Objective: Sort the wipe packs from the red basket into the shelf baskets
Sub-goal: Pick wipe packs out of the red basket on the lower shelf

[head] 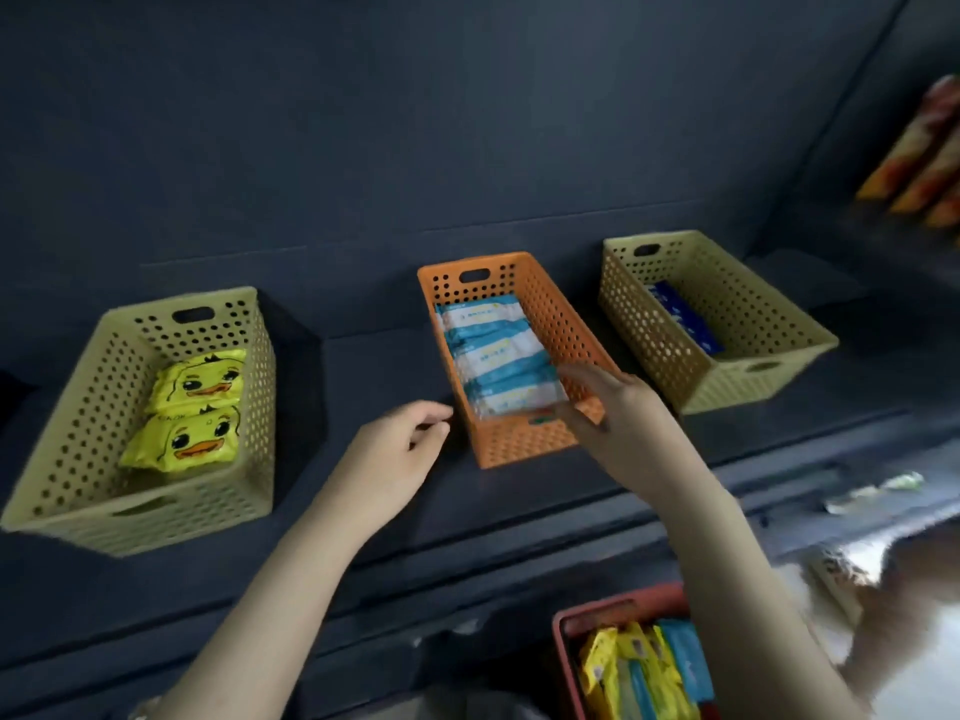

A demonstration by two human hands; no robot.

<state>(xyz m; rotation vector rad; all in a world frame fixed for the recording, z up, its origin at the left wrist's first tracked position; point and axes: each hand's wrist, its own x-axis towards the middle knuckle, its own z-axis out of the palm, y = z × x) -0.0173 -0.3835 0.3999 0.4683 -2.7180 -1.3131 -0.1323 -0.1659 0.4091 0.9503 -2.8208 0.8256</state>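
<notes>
An orange shelf basket (550, 309) in the middle holds several white-and-blue wipe packs (493, 356). My right hand (613, 407) reaches over its near right corner with fingers stretched out, touching the front pack. My left hand (400, 449) hovers just left of the orange basket, fingers loosely curled, holding nothing. A yellow-green basket (78, 407) at the left holds two yellow duck wipe packs (192, 413). Another yellow-green basket (737, 314) at the right holds a dark blue pack (685, 317). The red basket (566, 646) at the bottom right contains yellow and blue packs (644, 672).
The three baskets stand on a dark shelf (363, 366) with a dark back wall. Orange snack bags (924, 153) sit on a neighbouring shelf at the upper right. A shiny floor (909, 589) shows at the lower right.
</notes>
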